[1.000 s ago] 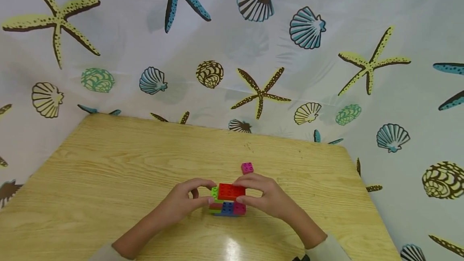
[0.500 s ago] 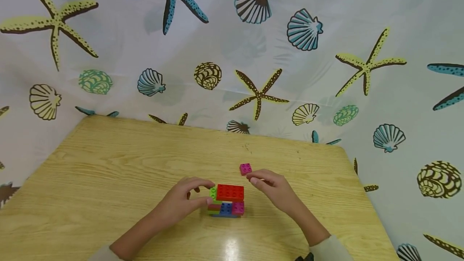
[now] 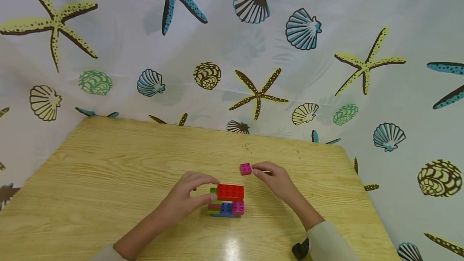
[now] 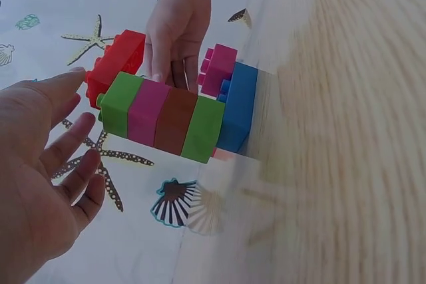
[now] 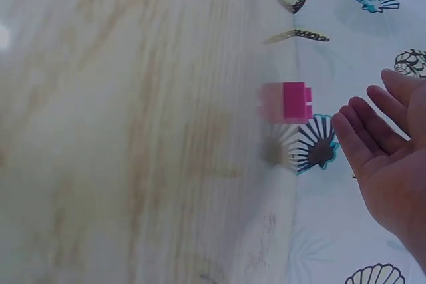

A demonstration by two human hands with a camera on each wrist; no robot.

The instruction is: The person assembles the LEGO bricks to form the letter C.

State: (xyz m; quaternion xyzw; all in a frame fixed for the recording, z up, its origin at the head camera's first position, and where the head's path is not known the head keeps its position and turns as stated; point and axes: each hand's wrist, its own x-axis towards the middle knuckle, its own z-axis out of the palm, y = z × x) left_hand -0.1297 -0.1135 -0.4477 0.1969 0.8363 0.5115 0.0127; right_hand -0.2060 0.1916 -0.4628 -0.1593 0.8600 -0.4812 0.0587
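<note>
A small tower of toy bricks stands on the table. Its blue base brick (image 4: 241, 108) carries a pink brick (image 3: 238, 208) at the right end. On the left rises a column of green, brown and purple bricks (image 4: 166, 114), topped by a red brick (image 3: 230, 192) that juts out rightward. My left hand (image 3: 190, 192) is beside the column, fingertips right at the red brick's left end, fingers relaxed. Farther back lies a loose pink brick (image 3: 245, 168). My right hand (image 3: 273, 176) is just right of it; the right wrist view shows its fingers (image 5: 359, 121) loosely extended, holding nothing.
The wooden table (image 3: 145, 152) backs onto a white curtain (image 3: 217, 31) printed with shells and starfish. A black object (image 3: 301, 249) shows at the right sleeve (image 3: 330, 241).
My right hand has let go of the red brick and moved back and right to the loose pink brick. My left fingers have shifted slightly toward the red brick.
</note>
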